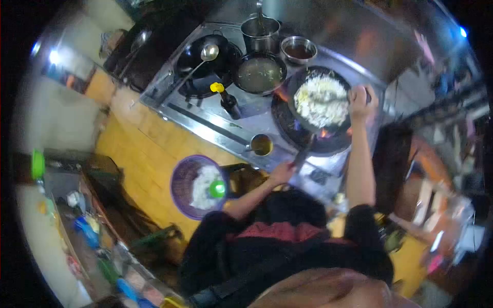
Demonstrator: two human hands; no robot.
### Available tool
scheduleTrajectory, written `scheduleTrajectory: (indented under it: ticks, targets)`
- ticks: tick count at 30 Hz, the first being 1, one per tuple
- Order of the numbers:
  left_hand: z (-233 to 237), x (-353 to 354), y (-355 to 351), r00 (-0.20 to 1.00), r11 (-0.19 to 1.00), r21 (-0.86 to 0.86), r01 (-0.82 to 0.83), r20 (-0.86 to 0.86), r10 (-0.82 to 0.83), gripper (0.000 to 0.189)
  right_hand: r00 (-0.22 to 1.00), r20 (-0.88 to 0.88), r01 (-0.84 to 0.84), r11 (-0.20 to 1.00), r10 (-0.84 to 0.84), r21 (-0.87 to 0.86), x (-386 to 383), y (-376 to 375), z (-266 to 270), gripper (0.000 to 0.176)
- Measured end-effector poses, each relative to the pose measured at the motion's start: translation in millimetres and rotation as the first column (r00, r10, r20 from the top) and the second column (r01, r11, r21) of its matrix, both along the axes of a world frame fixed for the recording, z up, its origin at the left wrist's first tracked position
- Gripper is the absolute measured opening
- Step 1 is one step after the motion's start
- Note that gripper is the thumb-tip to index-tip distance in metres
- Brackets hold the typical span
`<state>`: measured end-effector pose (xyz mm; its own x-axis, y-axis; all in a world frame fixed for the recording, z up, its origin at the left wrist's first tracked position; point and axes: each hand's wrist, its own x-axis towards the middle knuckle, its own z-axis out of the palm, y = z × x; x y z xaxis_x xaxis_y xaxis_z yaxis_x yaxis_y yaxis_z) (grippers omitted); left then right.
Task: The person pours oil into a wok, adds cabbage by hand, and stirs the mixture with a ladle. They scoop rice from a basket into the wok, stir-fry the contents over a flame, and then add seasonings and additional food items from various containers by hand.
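My left hand (282, 173) is closed around the long handle of a dark wok (336, 126) tilted over a burner with flames at its edge. White rice with yellowish bits, likely egg, (319, 110) fills the wok. My right hand (363, 101) grips a metal cooking utensil (328, 96) whose head is in the rice; blur hides whether it is a ladle or a spatula. A metal cup of brownish liquid (261, 145) stands near my left hand. Further left is a dark bottle with a yellow cap (230, 105).
On the steel stove, a pan of cloudy liquid (260, 74), a tall pot (260, 33) and a bowl of brown liquid (299, 50) stand behind. A ladle (209, 53) rests across another wok (190, 55). A purple basket (181, 177) holds rice and a green bowl.
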<state>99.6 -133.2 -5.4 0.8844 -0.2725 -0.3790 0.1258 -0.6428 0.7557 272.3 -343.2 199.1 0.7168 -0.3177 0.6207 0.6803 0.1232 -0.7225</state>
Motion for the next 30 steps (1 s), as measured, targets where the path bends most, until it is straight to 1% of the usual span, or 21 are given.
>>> scheduleTrajectory:
  ticks: [1,3,6,8,9,11,13,14,15,17,18,19,21,22,24,25,26,27,28,29,30]
  targets:
    - [-2.2,-0.6,0.0,0.998,0.999,-0.001,0.039,0.051,-0.039,0.040,1.000,0.001,0.018,1.000,-0.018,-0.023,1.2,-7.0,-5.1,0.022]
    - [-40.0,-3.2,-0.9,0.994,0.998,-0.033,-0.062,0.092,0.065,0.041,0.997,0.057,0.047,0.999,-0.046,-0.018,9.5,-9.3,35.1,0.023]
    - [8.7,-3.4,-3.7,0.991,0.992,-0.110,-0.063,0.108,0.075,0.035,0.994,-0.032,0.103,0.994,-0.104,-0.036,-4.4,-0.9,76.3,0.024]
    - [-27.3,3.9,-7.7,0.989,0.983,-0.151,-0.101,0.093,0.116,0.035,0.999,0.032,0.013,0.984,-0.019,0.178,-18.9,1.3,64.3,0.024]
    - [-41.7,-5.4,-6.6,0.988,0.977,-0.167,-0.130,0.066,0.143,0.034,1.000,0.019,0.012,0.985,-0.016,0.170,-16.5,1.5,46.0,0.024]
    - [-11.0,-0.9,-9.6,0.988,0.972,-0.180,-0.154,0.002,0.157,0.031,0.997,-0.045,0.068,0.990,-0.063,0.120,3.2,-3.4,15.7,0.024]
    - [-7.6,5.6,-9.9,0.993,0.997,-0.040,-0.071,-0.094,0.067,0.032,0.993,-0.104,0.071,0.991,-0.059,0.118,-12.8,6.7,36.5,0.023]
    - [-11.8,6.8,-11.4,0.999,0.999,0.048,-0.026,0.028,0.024,0.037,0.982,-0.044,0.185,0.983,-0.185,-0.008,-23.2,13.1,39.2,0.022]
    - [-21.1,12.4,-13.0,0.999,0.999,0.042,-0.019,0.030,0.018,0.037,0.952,0.014,0.306,0.944,-0.307,-0.119,-31.7,15.8,34.7,0.021]
    - [-38.4,18.1,-13.2,0.976,0.995,-0.078,-0.060,-0.212,0.042,0.042,0.813,0.388,0.576,0.696,-0.434,-0.428,-23.1,10.5,13.8,0.018]
    - [-27.9,19.6,-16.4,0.982,0.998,-0.047,-0.030,-0.188,0.021,0.048,0.918,0.095,0.389,0.825,-0.385,-0.410,-12.2,7.2,-6.3,0.016]
    - [-19.7,13.2,-21.2,0.979,0.999,-0.047,-0.017,-0.203,0.007,0.048,0.911,0.031,0.375,0.798,-0.410,-0.471,-19.9,7.2,17.2,0.018]
    - [-2.2,19.7,-23.9,0.995,0.999,0.043,-0.022,-0.095,0.026,0.051,0.937,-0.091,0.300,0.911,-0.337,-0.283,-44.1,12.8,41.2,0.022]
    - [-8.0,23.3,-25.3,0.999,0.997,-0.068,-0.041,-0.005,0.041,0.052,0.937,-0.071,0.309,0.907,-0.342,-0.285,-39.4,8.1,36.4,0.022]
    - [-29.0,28.2,-25.1,0.996,0.997,-0.061,-0.046,-0.084,0.041,0.051,0.958,-0.057,0.258,0.930,-0.282,-0.262,-53.8,0.5,-5.6,0.023]
    - [-26.8,37.0,-28.4,0.990,0.997,-0.059,-0.052,-0.131,0.044,0.050,0.927,-0.005,0.337,0.837,-0.376,-0.431,-64.6,-3.7,-10.6,0.018]
    - [-24.1,40.1,-27.0,0.982,0.971,-0.231,-0.057,-0.190,0.013,0.048,0.888,0.070,0.408,0.707,-0.454,-0.578,-80.0,-7.0,-15.9,0.022]
    - [-35.0,40.4,-27.5,0.981,0.970,-0.234,-0.057,-0.195,0.011,0.048,0.844,-0.462,0.143,0.945,-0.273,-0.295,-106.6,-5.5,-33.2,0.026]
    - [-54.3,47.3,-29.3,0.973,0.944,-0.324,-0.062,-0.229,-0.015,0.041,0.594,-0.798,0.012,0.991,0.101,0.134,-132.1,-3.9,-45.2,0.041]
    - [-63.3,54.9,-34.3,0.966,0.907,-0.415,-0.071,-0.257,-0.042,0.035,0.499,-0.777,-0.195,0.923,0.384,0.331,-148.5,-0.9,-34.2,0.055]
    - [-40.9,52.2,-40.0,0.896,0.818,-0.530,-0.222,-0.442,-0.044,0.030,0.258,-0.803,0.173,0.792,0.538,0.586,-154.1,12.6,-28.4,0.050]
